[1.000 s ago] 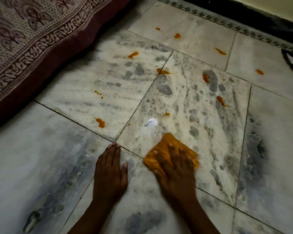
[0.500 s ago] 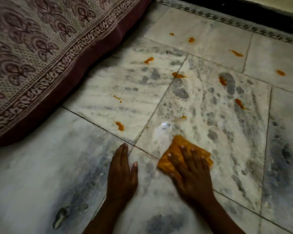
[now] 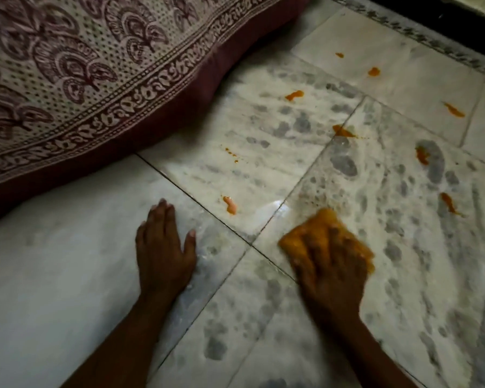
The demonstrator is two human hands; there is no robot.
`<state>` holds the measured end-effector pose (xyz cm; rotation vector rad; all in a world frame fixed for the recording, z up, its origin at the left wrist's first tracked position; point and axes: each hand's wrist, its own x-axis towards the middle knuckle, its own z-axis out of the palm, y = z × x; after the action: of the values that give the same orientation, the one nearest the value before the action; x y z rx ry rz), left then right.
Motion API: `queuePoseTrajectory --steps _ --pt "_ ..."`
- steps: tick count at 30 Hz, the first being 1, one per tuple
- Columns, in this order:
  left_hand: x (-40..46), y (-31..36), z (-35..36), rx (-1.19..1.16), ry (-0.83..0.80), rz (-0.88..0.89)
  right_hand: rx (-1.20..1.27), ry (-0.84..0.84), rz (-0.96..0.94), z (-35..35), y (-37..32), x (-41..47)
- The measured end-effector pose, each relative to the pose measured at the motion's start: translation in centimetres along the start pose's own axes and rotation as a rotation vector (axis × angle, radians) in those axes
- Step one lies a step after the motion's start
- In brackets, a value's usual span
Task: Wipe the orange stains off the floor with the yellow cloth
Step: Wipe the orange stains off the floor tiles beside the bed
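My right hand [image 3: 332,264] presses flat on the crumpled yellow cloth [image 3: 305,233], which lies on the marble floor [image 3: 67,275] near a tile joint. My left hand [image 3: 163,247] rests flat on the floor to the left, fingers together, holding nothing. Several orange stains dot the tiles ahead: the nearest stain [image 3: 230,205] lies just left of the cloth, a speckled trail [image 3: 231,152] farther up, others at the tile joint [image 3: 343,132], at the right [image 3: 448,203] and far back [image 3: 373,71]. The cloth's near part is hidden under my hand.
A mattress with a patterned sheet and maroon edge [image 3: 95,107] lies along the left, touching the floor. A dark wall base [image 3: 431,32] with a patterned border strip runs across the top right.
The small stain just beyond the cloth is no longer visible; my right hand has pushed the cloth forward over that spot. The view has shifted, and my left hand stays planted.
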<state>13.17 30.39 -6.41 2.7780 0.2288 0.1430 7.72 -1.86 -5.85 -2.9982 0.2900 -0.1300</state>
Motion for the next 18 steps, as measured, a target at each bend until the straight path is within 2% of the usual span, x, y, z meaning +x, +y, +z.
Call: queuePoseTrajectory --steps 2,3,5,7,8,10,12,13,16,18 --pt "0.1 0.0 0.3 0.006 0.010 -0.006 0.044 0.024 0.290 1.0 -2.8 5.3" --pt "0.1 0.1 0.3 0.010 0.012 -0.005 0.085 0.007 0.319 1.4 -5.0 8.0" --pt "0.1 0.2 0.4 0.027 0.024 0.000 0.174 -0.039 0.192 2.8 -9.9 11.8" --pt "0.2 0.3 0.3 0.026 0.031 0.000 0.181 0.088 0.025 3.7 -13.2 11.6" --pt "0.2 0.3 0.2 0.023 0.031 0.000 0.142 0.100 -0.098 3.6 -13.5 9.8" --pt "-0.1 0.4 -0.1 0.006 0.029 -0.013 0.082 0.047 -0.351 2.8 -11.4 5.1" --pt "-0.2 0.6 -0.2 0.010 0.029 -0.014 0.062 0.060 -0.420 2.1 -6.8 3.1" --pt "-0.2 0.6 -0.2 0.011 0.030 -0.013 0.038 0.064 -0.324 1.5 -5.1 3.1" --pt "-0.1 0.6 0.2 0.017 0.026 0.000 0.096 0.004 0.202 -1.3 -5.5 7.4" --pt "0.0 0.4 0.5 0.029 0.030 -0.002 0.267 -0.070 0.299 -2.2 -10.4 10.9"
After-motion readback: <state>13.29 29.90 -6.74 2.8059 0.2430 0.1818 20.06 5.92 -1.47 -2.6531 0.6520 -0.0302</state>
